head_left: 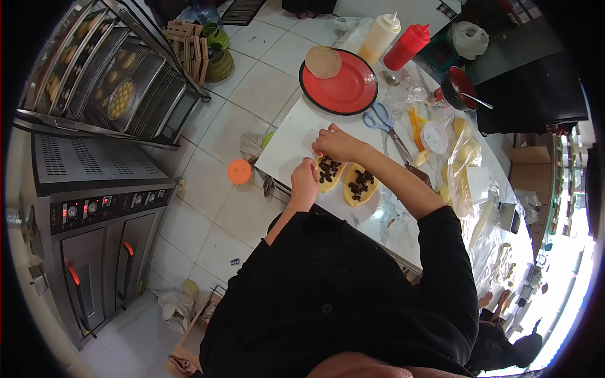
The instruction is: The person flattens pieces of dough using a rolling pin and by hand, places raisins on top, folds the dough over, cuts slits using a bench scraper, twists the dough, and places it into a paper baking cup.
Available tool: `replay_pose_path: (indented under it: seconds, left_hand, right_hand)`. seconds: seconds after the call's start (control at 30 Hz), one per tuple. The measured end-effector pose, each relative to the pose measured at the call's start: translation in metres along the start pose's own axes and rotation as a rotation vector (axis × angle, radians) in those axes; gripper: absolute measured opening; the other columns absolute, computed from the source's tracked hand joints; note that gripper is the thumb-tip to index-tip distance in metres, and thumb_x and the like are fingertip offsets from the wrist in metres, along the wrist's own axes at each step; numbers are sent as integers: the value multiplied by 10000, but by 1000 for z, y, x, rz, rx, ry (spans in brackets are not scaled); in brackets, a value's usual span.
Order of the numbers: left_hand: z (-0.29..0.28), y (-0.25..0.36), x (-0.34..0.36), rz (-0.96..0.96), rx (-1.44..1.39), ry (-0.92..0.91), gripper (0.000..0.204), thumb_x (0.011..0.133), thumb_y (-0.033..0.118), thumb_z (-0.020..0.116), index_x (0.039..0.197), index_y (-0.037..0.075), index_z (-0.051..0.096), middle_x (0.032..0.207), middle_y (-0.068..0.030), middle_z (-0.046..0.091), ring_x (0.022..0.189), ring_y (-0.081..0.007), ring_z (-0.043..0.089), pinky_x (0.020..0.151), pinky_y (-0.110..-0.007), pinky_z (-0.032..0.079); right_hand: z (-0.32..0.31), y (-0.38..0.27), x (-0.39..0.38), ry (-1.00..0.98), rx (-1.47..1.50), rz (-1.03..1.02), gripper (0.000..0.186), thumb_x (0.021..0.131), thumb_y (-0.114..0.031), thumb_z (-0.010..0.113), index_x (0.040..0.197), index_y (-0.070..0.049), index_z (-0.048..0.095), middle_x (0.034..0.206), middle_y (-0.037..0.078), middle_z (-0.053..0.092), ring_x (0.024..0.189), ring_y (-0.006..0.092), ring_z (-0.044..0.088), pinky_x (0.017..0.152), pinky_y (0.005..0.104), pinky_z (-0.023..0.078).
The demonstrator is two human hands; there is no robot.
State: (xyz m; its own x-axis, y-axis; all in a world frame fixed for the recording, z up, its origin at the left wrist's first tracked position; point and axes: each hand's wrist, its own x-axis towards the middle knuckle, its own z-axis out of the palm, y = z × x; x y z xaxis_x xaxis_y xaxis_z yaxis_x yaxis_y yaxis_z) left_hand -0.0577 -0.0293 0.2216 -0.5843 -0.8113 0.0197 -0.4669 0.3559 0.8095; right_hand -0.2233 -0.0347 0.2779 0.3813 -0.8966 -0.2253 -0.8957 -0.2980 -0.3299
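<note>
Two flat oval pieces of yellow dough topped with dark bits, maybe raisins or chocolate, lie side by side on the white marbled table (287, 143). At the near-left edge of the left dough piece (328, 177), my left hand (305, 183) is closed with fingertips pinching the rim. My right hand (338, 143) curls over the far end of that same piece, fingers bent together on the dough and covering part of it. Untouched by either hand, the right dough piece (360, 186) lies under my right forearm's near side.
Beyond my hands are a red plate (343, 88) holding a round brown disc (323, 62), blue-handled scissors (380, 119), a cream squeeze bottle (379, 39) and a red one (407, 47). Plastic wrap (465, 164) covers the right side. An oven (107, 220) and tray rack (135, 82) stand left.
</note>
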Motion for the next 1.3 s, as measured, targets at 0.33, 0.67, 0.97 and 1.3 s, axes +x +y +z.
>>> replay_pose_path:
  seconds: [0.33, 0.67, 0.97, 1.3]
  left_hand:
    - [-15, 8, -10, -165, -322, -214, 217, 752, 53, 579, 959, -12, 583, 717, -67, 595, 602, -119, 558, 557, -245, 439]
    - [19, 32, -43, 311, 316, -31, 151, 708, 69, 569, 854, 57, 607, 784, -76, 536, 770, -252, 497, 673, -352, 397]
    - [11, 52, -10, 441, 447, -59, 232, 723, 113, 569, 951, 75, 554, 867, -77, 548, 802, -227, 522, 689, -340, 390]
    - [33, 47, 55, 190, 114, -81, 178, 678, 62, 635, 849, 31, 601, 801, -119, 553, 567, -222, 565, 530, -309, 449]
  right_hand:
    - [-8, 3, -45, 301, 113, 2, 134, 657, -21, 568, 748, -112, 608, 788, -7, 569, 930, 179, 462, 804, 331, 312]
    - [48, 4, -94, 484, 47, 165, 143, 643, -124, 616, 773, -171, 649, 827, -63, 594, 946, 153, 465, 872, 394, 272]
    - [60, -11, -83, 757, 349, 659, 136, 652, -205, 651, 753, -114, 644, 752, 8, 613, 877, 192, 482, 799, 407, 261]
    - [57, -11, -73, 763, 465, 905, 149, 641, -251, 665, 721, -126, 653, 733, 10, 621, 859, 212, 473, 768, 389, 244]
